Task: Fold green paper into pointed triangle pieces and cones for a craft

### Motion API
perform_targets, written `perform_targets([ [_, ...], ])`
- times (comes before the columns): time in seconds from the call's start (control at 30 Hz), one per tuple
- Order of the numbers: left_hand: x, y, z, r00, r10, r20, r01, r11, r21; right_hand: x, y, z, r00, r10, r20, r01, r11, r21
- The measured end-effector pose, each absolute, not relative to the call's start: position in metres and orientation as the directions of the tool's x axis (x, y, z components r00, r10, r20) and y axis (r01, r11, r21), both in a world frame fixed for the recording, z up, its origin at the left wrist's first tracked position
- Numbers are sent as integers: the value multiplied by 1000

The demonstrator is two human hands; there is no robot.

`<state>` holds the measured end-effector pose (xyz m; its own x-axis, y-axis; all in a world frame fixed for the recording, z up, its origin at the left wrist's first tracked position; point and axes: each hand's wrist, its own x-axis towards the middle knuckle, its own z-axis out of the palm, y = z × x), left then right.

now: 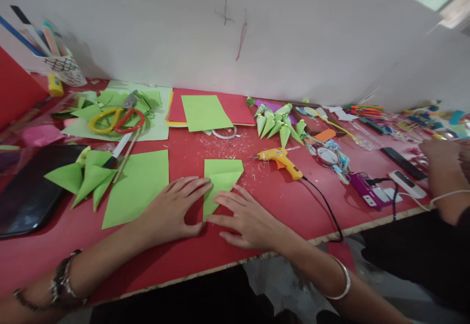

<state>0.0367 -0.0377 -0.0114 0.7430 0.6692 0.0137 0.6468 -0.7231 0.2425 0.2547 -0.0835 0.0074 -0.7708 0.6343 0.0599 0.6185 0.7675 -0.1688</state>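
Left hand (172,209) flat on the red table (183,260), palm down, fingers stretched together; fingertips (205,184) press the left edge of a folded green paper (220,179). Right hand (247,219) also palm down, fingers spread, index tip at the paper's near point. Neither hand pinches anything; both hold the sheet flat. The paper lies at table centre, near edge, partly folded into a pointed shape.

Left of it: a larger green sheet (137,187), then folded green triangles (86,177). Far left: white cup (68,69) holding pens and sticks. Scissors (117,118) on green scraps. Right: yellow glue gun (281,160), green paper cones (279,123). Another person's hand (438,150) at far right. No legible writing.
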Motion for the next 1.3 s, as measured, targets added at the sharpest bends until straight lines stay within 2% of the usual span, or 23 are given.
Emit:
perform_targets([
  [0.37,39,-39,-6,726,687,6,660,-700,274,260,-80,3,-800,600,14,587,786,-191],
  [0.63,41,-38,-6,717,696,-32,676,-683,276,277,-69,-3,-706,704,76,665,697,-270],
  [0.8,40,-38,-7,714,699,-33,679,-681,275,284,-66,-5,-650,757,58,703,629,-333],
  [1.3,43,-35,-7,704,710,18,677,-679,284,266,-80,5,-656,754,11,737,644,-205],
])
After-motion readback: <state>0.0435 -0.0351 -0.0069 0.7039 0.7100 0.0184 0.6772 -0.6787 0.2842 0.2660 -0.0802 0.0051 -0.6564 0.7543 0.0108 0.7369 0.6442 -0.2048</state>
